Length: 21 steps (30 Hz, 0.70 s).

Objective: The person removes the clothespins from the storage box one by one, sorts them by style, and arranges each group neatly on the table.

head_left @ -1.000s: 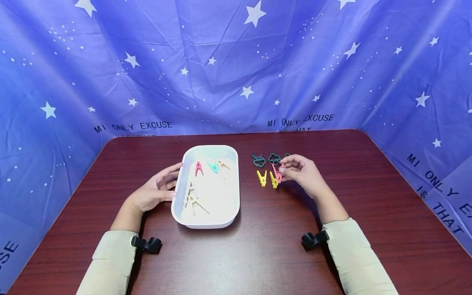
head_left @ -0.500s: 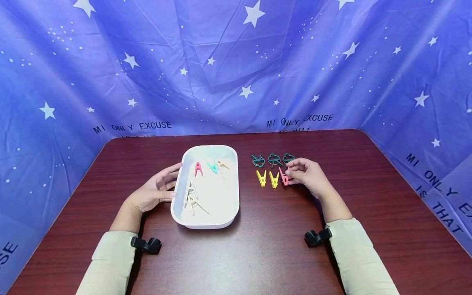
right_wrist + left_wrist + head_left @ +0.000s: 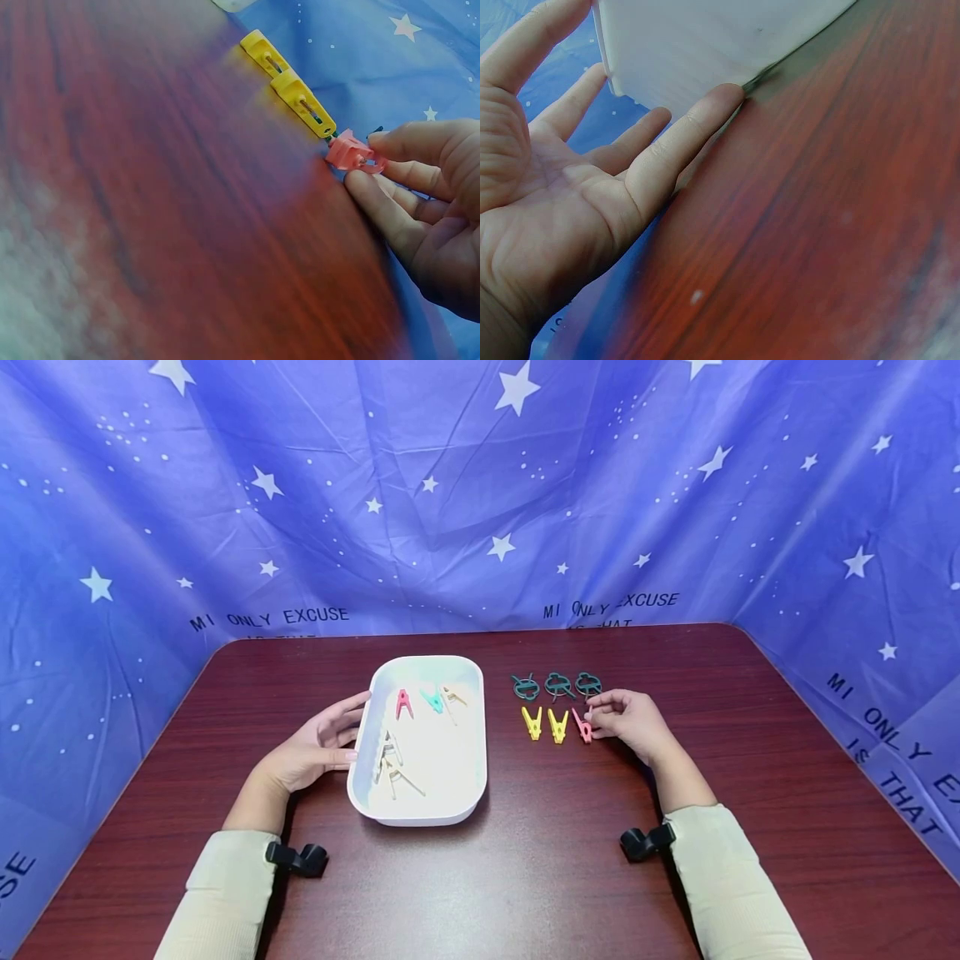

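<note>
My right hand [image 3: 633, 720] pinches a pink clothespin [image 3: 582, 727] between thumb and fingertips, low over the table. In the right wrist view this clothespin [image 3: 347, 152] is at the end of a row, beside two yellow clothespins [image 3: 303, 103]. My left hand [image 3: 309, 745] touches the left side of a white tray [image 3: 482, 760] with its fingers extended; the left wrist view shows the fingertips along the tray's outer wall [image 3: 705, 52]. Inside the tray lie a red clothespin [image 3: 404, 703], a teal one [image 3: 432, 698] and several pale tan ones [image 3: 403, 777].
Behind the yellow and pink clothespins, a row of dark green clips [image 3: 558, 686] with round wire parts lies on the reddish-brown table [image 3: 525, 877]. A blue star-printed cloth [image 3: 450, 510] hangs behind and around the table.
My right hand has moved right and slightly toward me with the pink clothespin, from over the yellow ones to their right, uncovering the third green clip. The left hand and tray stay in place.
</note>
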### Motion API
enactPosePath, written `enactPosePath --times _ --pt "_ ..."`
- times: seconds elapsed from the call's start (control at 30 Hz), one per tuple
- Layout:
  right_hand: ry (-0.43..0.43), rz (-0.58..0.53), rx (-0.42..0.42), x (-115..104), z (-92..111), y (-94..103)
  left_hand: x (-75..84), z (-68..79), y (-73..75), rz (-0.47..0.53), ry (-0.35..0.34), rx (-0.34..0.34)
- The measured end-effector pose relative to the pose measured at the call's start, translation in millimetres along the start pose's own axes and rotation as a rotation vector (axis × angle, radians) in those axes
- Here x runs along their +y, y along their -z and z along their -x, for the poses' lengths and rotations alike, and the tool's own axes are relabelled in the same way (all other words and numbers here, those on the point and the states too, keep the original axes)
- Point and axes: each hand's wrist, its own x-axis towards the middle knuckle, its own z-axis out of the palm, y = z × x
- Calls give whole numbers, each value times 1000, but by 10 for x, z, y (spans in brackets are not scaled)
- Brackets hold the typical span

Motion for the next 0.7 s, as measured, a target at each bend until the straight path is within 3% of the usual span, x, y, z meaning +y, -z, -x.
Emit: enactPosePath --times 0.5,0.7 --pt "-2 114 31 3 -10 6 1 0 -3 -8 7 12" --pt "17 151 81 -53 3 10 5 -3 -9 -22 15 29"
